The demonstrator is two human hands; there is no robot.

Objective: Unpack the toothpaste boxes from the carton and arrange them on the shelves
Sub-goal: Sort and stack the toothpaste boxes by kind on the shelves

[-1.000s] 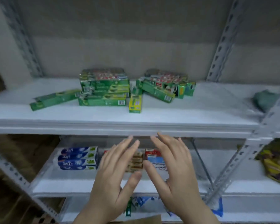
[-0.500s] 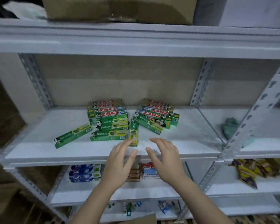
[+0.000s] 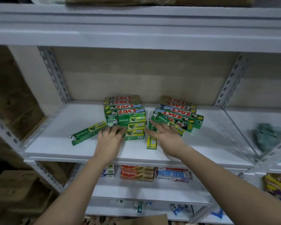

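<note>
White metal shelf (image 3: pixel 58 148) carries the toothpaste boxes at its middle; a loose Darlie box (image 3: pixel 88 133) lies askew at far left, apart from the rest; the left hand (image 3: pixel 109 138) rests with straight, spread fingers against the left stack (image 3: pixel 125 117); a yellow-ended box (image 3: pixel 151 140) points outward between the hands; the right hand (image 3: pixel 166 135), likewise flat and spread, touches the slumped right pile (image 3: pixel 178 117); this looks like the arranging step, and next calls for squaring that pile and gathering the strays.

Looks like a shop stockroom: white slotted-steel shelves (image 3: pixel 136 153), stacked toothpaste boxes (image 3: pixel 125 111), more brands on the row below (image 3: pixel 137 173), snack packets (image 3: pixel 277 187) off right.
</note>
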